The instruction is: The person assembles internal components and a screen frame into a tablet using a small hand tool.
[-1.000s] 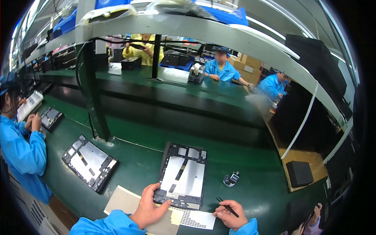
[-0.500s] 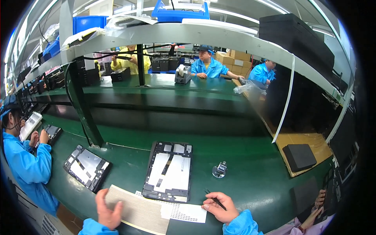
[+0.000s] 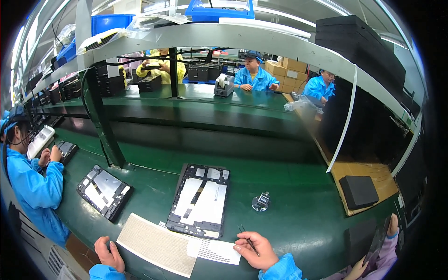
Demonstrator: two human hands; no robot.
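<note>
Two hands are ours: the right hand point(image 3: 261, 252) has its fingers pinched round black tweezers point(image 3: 254, 248), while the left hand point(image 3: 111, 255) has its fingers apart and grips nothing that we can see. Just beside the left hand lies a beige card point(image 3: 154, 245). A white label sheet point(image 3: 219, 252) with rows of small dark marks overlaps it, one end by our right fingers; whether they touch it we cannot tell.

We judge the tweezers light and stiff, best pinched mid-length. The sheet looks light and bendy, so we would take it by an edge, off the marks.

Just beyond, on the green worktop point(image 3: 298, 224), lies an opened tablet point(image 3: 212, 196), silver inside facing up. It looks rigid, flat and fragile; we would hold it by its long sides, clear of the dark strip point(image 3: 196, 197). A second opened tablet point(image 3: 105, 189) lies to the left.

Farther right, a cardboard tray point(image 3: 373, 168) bears a black block point(image 3: 358, 191). At the far left, near a co-worker, is a white tray point(image 3: 41, 141), its contents unclear to us. Overhead sit blue bins point(image 3: 219, 14); we cannot see into them.
</note>
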